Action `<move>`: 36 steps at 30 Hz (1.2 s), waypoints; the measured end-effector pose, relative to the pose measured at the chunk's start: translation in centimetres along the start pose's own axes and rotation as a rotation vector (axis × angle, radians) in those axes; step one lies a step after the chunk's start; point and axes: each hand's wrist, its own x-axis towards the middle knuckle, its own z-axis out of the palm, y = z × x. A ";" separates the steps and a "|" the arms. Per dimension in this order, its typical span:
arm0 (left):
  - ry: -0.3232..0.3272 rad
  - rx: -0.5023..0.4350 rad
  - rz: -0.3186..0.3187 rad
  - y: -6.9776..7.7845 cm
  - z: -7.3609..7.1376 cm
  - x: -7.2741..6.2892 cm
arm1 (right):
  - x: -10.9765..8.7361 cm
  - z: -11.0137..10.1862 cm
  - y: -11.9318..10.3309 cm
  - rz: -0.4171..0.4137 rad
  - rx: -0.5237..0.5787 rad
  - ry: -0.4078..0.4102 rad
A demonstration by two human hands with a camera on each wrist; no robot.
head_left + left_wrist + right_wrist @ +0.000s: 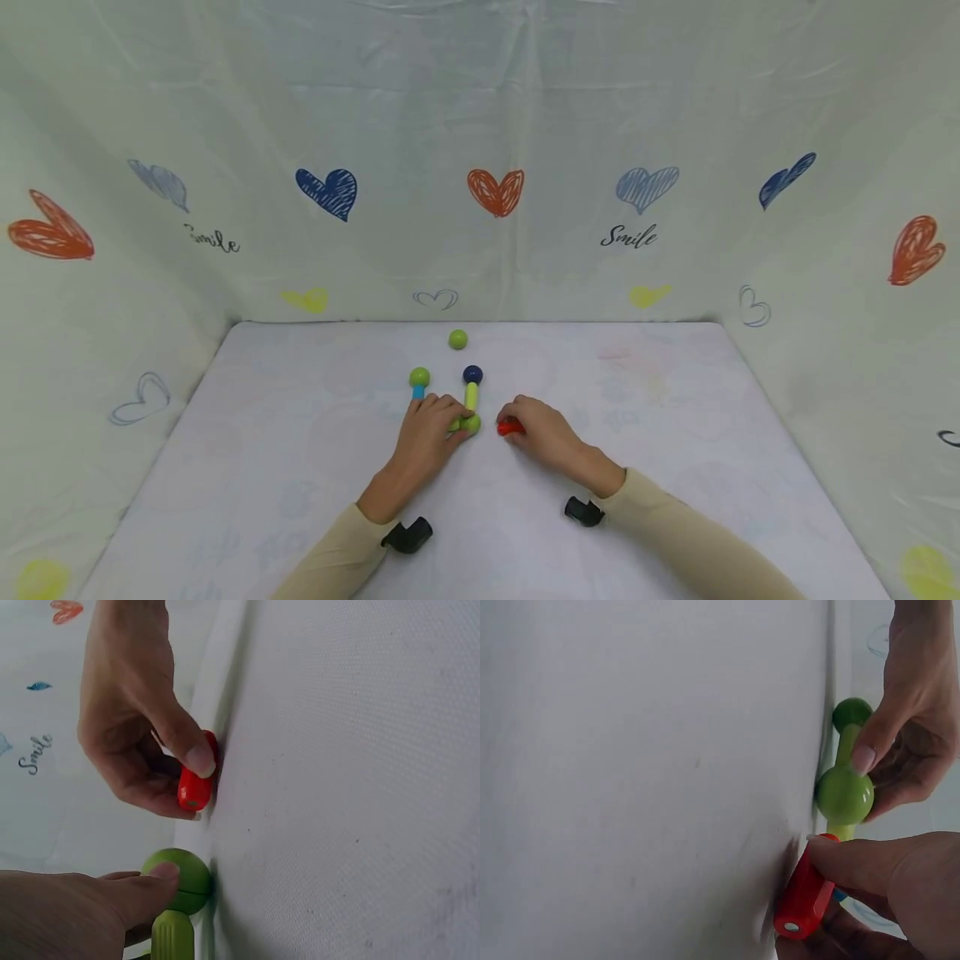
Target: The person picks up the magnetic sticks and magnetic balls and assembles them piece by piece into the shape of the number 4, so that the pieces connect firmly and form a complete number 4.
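Note:
My left hand (pixel 423 433) pinches a light green ball (pixel 846 793) at the corner of a ball-and-rod piece lying on the table. A yellow-green rod (pixel 172 934) runs from that ball under the hand to a darker green ball (pixel 851 714). A yellow rod (pixel 471 396) leads away from the corner to a navy ball (pixel 472 375). Farther left, a blue rod (pixel 418 392) joins another green ball (pixel 420 377). My right hand (pixel 543 433) pinches a short red rod (pixel 802 900) with a silvery disc in its end, low over the table and just right of the corner ball.
A single green ball (pixel 458 339) sits near the back edge of the white-covered table (pixel 637 417). Behind it hangs a pale curtain (pixel 405 125) printed with hearts. Black wrist cameras are worn on the left wrist (pixel 408 535) and the right wrist (pixel 584 511).

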 end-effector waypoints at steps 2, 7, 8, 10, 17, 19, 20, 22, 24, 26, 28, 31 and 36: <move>-0.009 0.001 0.000 0.0 0.0 0.1 | -0.3 0.1 -0.3 0.020 0.060 0.008; -0.022 0.008 -0.002 -0.1 -0.1 0.3 | -0.8 0.5 -1.0 0.041 0.295 -0.021; -0.023 0.003 -0.001 -0.1 -0.1 0.3 | -0.8 0.7 -1.0 0.048 0.341 -0.031; -0.029 -0.009 0.003 -0.2 -0.2 0.3 | -1.0 0.9 -1.3 0.068 0.423 -0.048; -0.071 -0.053 0.000 -0.5 -0.6 0.6 | -1.4 1.6 -2.1 0.084 0.582 -0.058; -0.086 -0.070 -0.009 -0.5 -0.6 0.7 | -1.5 1.7 -2.3 0.102 0.610 -0.060; -0.092 -0.073 -0.012 -0.6 -0.6 0.8 | -1.5 1.8 -2.4 0.110 0.622 -0.060; -0.097 -0.067 -0.012 -0.6 -0.6 0.9 | -1.6 1.9 -2.6 0.126 0.648 -0.057; -0.103 -0.065 -0.015 -0.6 -0.7 0.9 | -1.6 2.1 -2.7 0.149 0.660 -0.053; -0.103 -0.064 -0.017 -0.6 -0.7 0.9 | -1.6 2.2 -2.9 0.170 0.667 -0.050; -0.104 -0.074 -0.022 -0.6 -0.8 1.0 | -1.6 2.4 -3.1 0.189 0.674 -0.047; -0.102 -0.078 -0.019 -0.6 -0.8 1.0 | -1.4 2.5 -3.4 0.210 0.687 -0.041; -0.109 -0.089 -0.020 -0.6 -0.9 1.0 | -1.2 2.8 -3.8 0.224 0.690 -0.017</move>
